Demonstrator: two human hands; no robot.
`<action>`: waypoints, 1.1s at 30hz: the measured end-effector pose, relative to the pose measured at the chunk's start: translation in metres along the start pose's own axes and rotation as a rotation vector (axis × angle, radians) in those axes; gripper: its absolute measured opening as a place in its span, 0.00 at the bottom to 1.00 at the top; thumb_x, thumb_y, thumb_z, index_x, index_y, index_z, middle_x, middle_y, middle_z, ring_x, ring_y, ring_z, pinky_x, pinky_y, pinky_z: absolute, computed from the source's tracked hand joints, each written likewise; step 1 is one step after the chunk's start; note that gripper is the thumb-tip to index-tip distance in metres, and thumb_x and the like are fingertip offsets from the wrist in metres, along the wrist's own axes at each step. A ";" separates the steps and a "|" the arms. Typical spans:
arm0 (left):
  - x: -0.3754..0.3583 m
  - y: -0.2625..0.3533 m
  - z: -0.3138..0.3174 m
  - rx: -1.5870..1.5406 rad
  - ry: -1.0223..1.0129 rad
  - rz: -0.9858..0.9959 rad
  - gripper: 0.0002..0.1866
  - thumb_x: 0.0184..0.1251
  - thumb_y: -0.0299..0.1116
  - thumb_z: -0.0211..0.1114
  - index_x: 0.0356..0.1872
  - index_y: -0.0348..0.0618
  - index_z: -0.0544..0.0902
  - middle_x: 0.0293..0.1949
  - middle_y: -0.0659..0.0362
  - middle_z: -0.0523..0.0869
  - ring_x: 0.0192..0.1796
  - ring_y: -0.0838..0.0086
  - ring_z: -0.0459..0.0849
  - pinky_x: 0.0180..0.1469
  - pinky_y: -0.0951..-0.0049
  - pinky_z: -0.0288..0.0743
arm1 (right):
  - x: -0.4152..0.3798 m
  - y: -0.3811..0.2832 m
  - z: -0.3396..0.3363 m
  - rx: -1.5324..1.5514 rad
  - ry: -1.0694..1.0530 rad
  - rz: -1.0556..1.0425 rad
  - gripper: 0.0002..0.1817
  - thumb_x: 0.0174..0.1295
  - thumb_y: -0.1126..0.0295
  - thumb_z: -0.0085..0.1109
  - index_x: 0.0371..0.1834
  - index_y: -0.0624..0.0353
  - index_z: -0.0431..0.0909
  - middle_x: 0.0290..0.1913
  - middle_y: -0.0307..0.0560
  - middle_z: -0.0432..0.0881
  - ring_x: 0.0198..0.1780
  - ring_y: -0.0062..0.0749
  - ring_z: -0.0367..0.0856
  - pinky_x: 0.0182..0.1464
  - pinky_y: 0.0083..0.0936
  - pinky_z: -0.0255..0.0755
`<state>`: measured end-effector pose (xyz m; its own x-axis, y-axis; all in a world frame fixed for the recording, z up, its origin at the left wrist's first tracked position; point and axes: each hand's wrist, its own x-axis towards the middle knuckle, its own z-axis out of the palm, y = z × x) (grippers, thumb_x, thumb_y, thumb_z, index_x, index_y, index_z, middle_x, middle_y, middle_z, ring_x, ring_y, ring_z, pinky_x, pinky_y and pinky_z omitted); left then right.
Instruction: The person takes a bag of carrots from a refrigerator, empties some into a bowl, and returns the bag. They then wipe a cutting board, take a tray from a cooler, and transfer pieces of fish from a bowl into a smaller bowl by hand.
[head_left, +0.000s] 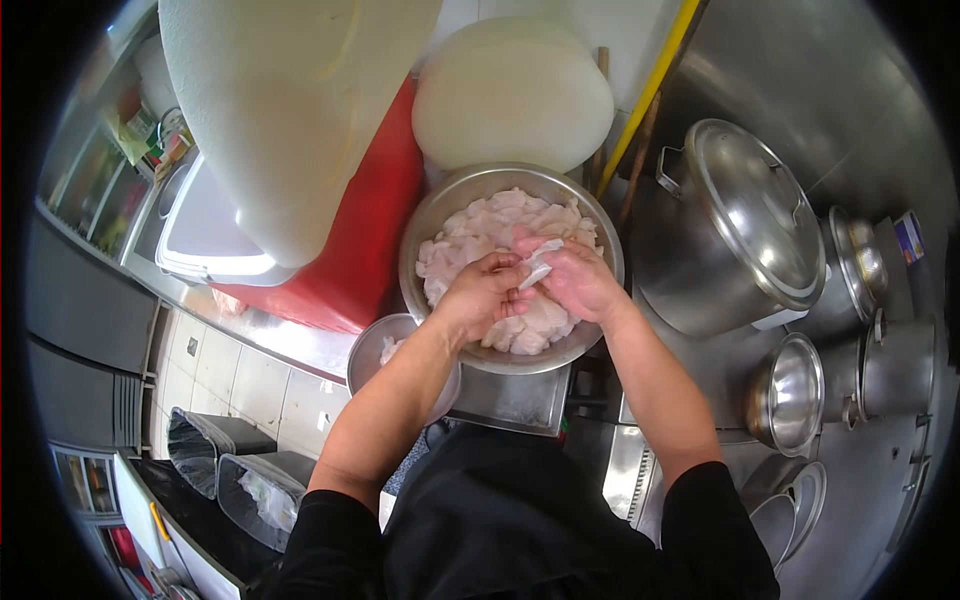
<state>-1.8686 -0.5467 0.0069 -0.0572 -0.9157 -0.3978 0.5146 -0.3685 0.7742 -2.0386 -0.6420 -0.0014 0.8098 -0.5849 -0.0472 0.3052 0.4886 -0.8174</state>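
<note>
A wide steel bowl (412, 262) is heaped with pale pink pieces of raw meat (505, 215) that look like chicken. Over the heap, my left hand (484, 296) has its fingers curled and pinched at one end of a thin whitish strip (541, 264). My right hand (582, 284) grips the same strip from the other side, fingers bent around it. Whether the strip is meat or skin I cannot tell. Under my left forearm is a smaller steel bowl (358, 372) with a few pale scraps (389, 348) inside, partly hidden by the arm.
A large lidded pot (690, 240) stands close on the right, with steel bowls (795, 395) and smaller pots (895, 365) beyond. Behind the bowl is a round white board (512, 95). A red container (365, 225) borders the left; bins (265, 490) stand on the floor below.
</note>
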 end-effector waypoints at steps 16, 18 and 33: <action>-0.101 0.028 -0.067 0.993 0.092 0.125 0.25 0.65 0.39 0.67 0.57 0.31 0.79 0.43 0.47 0.87 0.44 0.65 0.86 0.48 0.66 0.78 | 0.009 -0.029 -0.010 -1.283 0.451 -0.115 0.12 0.63 0.72 0.61 0.50 0.60 0.82 0.48 0.51 0.85 0.42 0.35 0.86 0.44 0.29 0.79; -0.126 0.042 -0.069 1.415 -0.047 0.067 0.24 0.64 0.42 0.69 0.55 0.36 0.81 0.40 0.48 0.88 0.42 0.62 0.87 0.45 0.65 0.79 | 0.008 -0.019 -0.016 -1.721 0.323 -0.247 0.16 0.58 0.70 0.65 0.51 0.59 0.82 0.48 0.53 0.85 0.42 0.42 0.86 0.45 0.34 0.79; -0.006 0.019 -0.026 1.736 0.116 0.495 0.15 0.63 0.31 0.60 0.50 0.43 0.83 0.49 0.49 0.83 0.53 0.55 0.82 0.57 0.62 0.75 | -0.004 -0.057 -0.006 -1.757 0.252 0.114 0.16 0.53 0.65 0.67 0.42 0.62 0.83 0.40 0.54 0.85 0.44 0.49 0.85 0.50 0.39 0.77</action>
<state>-1.8363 -0.5444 0.0110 -0.1001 -0.9944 0.0348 -0.9242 0.1058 0.3670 -2.0622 -0.6713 0.0415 0.6459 -0.7590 -0.0828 -0.7221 -0.5721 -0.3889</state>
